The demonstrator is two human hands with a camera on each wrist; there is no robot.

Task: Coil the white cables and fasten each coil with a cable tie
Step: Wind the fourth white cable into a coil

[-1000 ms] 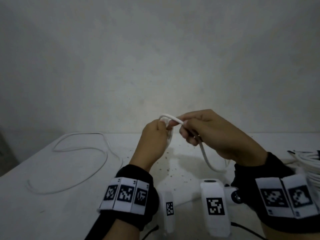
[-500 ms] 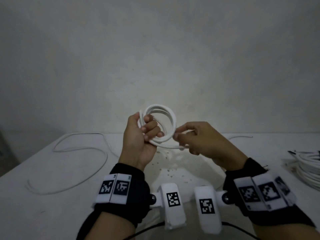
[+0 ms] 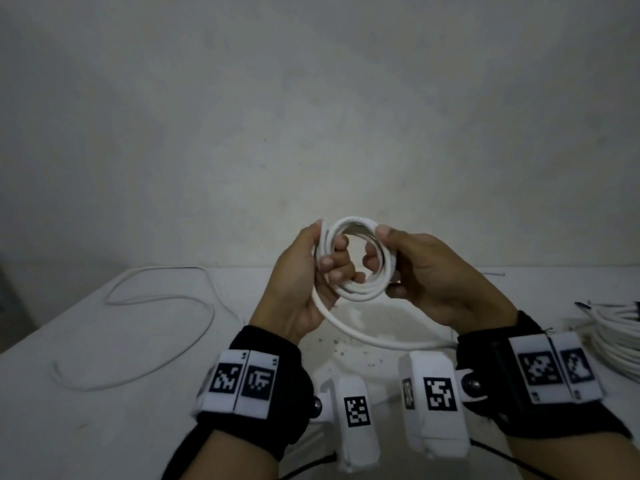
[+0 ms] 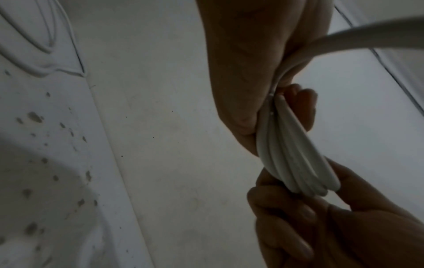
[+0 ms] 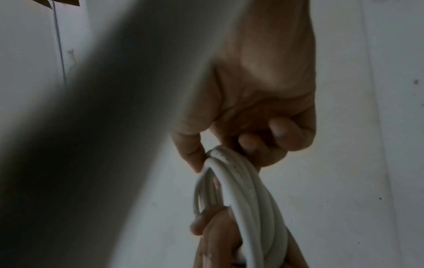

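Note:
A white cable, wound into a small coil (image 3: 358,293) of several turns, is held up above the table in the head view. My left hand (image 3: 327,247) grips the coil's left side, thumb outside and fingers through the ring. My right hand (image 3: 379,251) pinches the right side, thumb on top. The cable's loose tail (image 3: 381,341) sags from the coil down toward my right wrist. The left wrist view shows the coil (image 4: 296,159) edge-on between both hands. The right wrist view shows the coil (image 5: 247,190) below my right hand (image 5: 220,150), with the blurred tail (image 5: 114,127) close to the lens.
Another loose white cable (image 3: 166,299) lies in wide curves on the left of the white table (image 3: 104,410). A bundle of white cables (image 3: 616,334) sits at the right edge. A thin dark strip (image 3: 491,274) lies at the back right. A plain wall stands behind.
The coil has grown from a single loop to several turns. My right hand has come up from feeding the cable and now pinches the coil's right side; the tail is shorter.

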